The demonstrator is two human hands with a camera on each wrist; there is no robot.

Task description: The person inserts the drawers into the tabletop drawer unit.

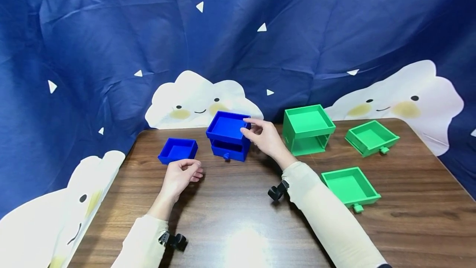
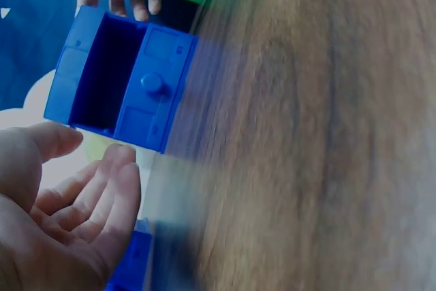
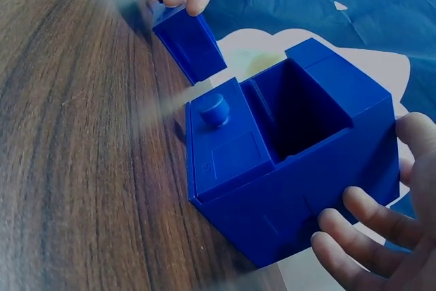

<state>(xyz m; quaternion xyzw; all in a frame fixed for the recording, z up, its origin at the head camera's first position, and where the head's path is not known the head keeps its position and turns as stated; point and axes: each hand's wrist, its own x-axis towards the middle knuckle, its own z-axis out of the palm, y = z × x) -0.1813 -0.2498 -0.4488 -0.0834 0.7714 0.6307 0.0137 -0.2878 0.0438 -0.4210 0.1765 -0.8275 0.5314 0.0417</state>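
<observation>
A blue cabinet (image 1: 231, 135) with a tray-like top stands at the back of the table. Its lower drawer (image 3: 228, 144) has a round knob and sits in the cabinet; the slot above is an open gap. My right hand (image 1: 267, 137) is at the cabinet's right side, thumb near the top rim, fingers spread along the side wall; whether they press is unclear. Left of the cabinet lies a separate blue drawer (image 1: 178, 149). My left hand (image 1: 181, 177) hovers just in front of that drawer, fingers loosely bent, thumb apart, holding nothing.
Right of the blue cabinet stands a green cabinet (image 1: 308, 129) with open slots. Two green drawers lie loose, one far right (image 1: 372, 136), one nearer (image 1: 351, 186). Behind the wooden table (image 1: 223, 206) hangs a blue curtain (image 1: 238, 32) printed with clouds.
</observation>
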